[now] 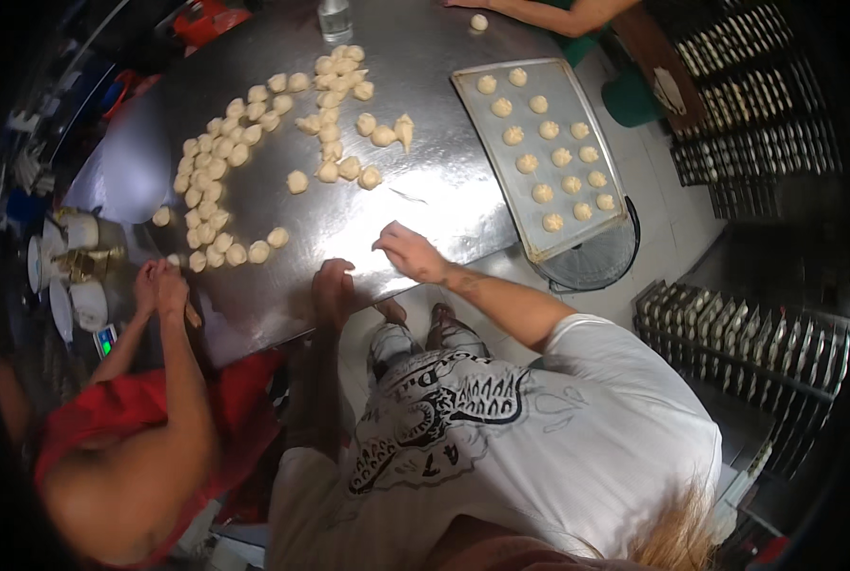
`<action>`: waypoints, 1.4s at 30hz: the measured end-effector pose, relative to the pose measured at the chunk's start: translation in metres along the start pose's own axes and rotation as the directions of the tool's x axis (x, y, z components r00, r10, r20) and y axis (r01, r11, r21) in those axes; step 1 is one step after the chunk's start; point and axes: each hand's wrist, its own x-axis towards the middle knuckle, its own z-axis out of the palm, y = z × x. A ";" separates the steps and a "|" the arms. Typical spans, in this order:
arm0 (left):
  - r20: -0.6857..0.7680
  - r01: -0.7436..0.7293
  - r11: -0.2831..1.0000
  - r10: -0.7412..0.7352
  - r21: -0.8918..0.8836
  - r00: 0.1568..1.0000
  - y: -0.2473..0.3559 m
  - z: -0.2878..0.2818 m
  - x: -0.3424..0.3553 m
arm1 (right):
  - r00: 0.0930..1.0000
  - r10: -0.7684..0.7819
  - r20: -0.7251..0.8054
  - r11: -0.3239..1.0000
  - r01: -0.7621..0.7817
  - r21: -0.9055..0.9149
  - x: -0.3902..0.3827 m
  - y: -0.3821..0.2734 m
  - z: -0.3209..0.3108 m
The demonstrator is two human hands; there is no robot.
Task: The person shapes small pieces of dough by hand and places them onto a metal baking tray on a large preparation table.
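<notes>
Both my hands are over the near edge of the metal table (444, 205), with bright glare beside them. My right hand (411, 252) has bent fingers slightly apart and nothing visible in it. To its left, my left hand (333, 284) is loosely curved at the table edge, partly in shadow, also with nothing visible in it. Ahead of them lie many pale dough balls (237, 152), in a curved band and a second cluster. A few sit apart, among them one dough ball (296, 181) and a pointed dough piece (403, 131).
At right, a metal tray (498, 195) bears rows of pinched dough pieces, above a round lid (592, 262). A co-worker's hands (163, 285) work at left, near bowls (82, 305) and a scale (106, 340). Another person's arm (539, 14) is across the table. Loaded racks (744, 333) stand right.
</notes>
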 end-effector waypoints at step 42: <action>-0.134 0.137 0.977 -0.160 -0.161 0.978 0.104 0.035 0.048 | 0.695 0.691 0.200 0.708 -0.594 -0.381 0.000 -0.002 -0.125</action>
